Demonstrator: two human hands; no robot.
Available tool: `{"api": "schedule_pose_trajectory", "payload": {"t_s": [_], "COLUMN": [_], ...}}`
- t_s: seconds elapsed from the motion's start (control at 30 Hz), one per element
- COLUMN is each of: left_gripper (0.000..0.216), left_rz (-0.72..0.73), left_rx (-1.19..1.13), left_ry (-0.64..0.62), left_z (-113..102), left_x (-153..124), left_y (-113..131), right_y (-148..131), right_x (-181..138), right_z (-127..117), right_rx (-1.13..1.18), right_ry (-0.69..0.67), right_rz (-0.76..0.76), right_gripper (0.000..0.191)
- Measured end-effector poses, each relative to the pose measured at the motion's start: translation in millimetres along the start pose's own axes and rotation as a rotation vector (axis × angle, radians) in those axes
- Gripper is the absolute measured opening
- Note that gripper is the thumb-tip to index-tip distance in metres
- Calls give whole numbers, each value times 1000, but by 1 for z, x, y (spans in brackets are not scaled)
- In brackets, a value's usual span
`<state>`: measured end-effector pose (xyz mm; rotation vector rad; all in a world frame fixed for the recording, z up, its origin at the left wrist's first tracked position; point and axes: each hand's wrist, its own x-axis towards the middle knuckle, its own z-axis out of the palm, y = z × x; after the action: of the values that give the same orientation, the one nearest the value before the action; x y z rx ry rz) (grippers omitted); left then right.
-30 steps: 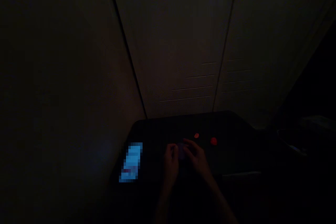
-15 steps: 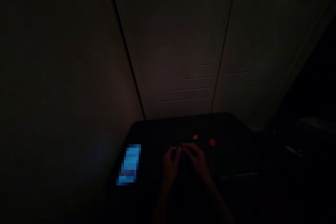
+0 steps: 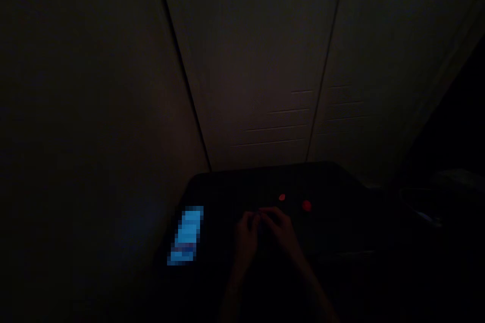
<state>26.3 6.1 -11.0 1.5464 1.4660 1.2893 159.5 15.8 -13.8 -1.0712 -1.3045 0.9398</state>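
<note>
One left hand (image 3: 247, 227) and one right hand (image 3: 279, 224), fingertips pinched closed, grip a dim purplish object (image 3: 261, 226) between them over a dark tabletop (image 3: 235, 192) in the head view, near a flat red piece (image 3: 282, 197) and a red lump (image 3: 306, 206).

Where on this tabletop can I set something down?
Seemingly free, though it's dark: between the bright screen and left hand; right of the larger red piece. Crowded: around the right hand, with the smaller red piece just beyond.
</note>
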Motion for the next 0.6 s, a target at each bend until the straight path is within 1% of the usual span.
{"api": "schedule_pose_trajectory", "payload": {"t_s": [0.13, 0.3, 0.6], "left_gripper": [45, 47, 42], "left_rz": [-10, -12, -27], "left_rx": [24, -31, -32], "left_ry": [24, 9, 15], "left_z": [-1, -2, -1], "left_x": [1, 1, 1], "left_y": [-3, -3, -4], "right_y": [-1, -1, 0], "right_x": [-1, -2, -1], "right_z": [0, 2, 4], "right_rx": [-1, 13, 20], "right_ry": [-10, -7, 3], "right_rz": [-20, -9, 22], "right_gripper": [28, 29, 28]}}
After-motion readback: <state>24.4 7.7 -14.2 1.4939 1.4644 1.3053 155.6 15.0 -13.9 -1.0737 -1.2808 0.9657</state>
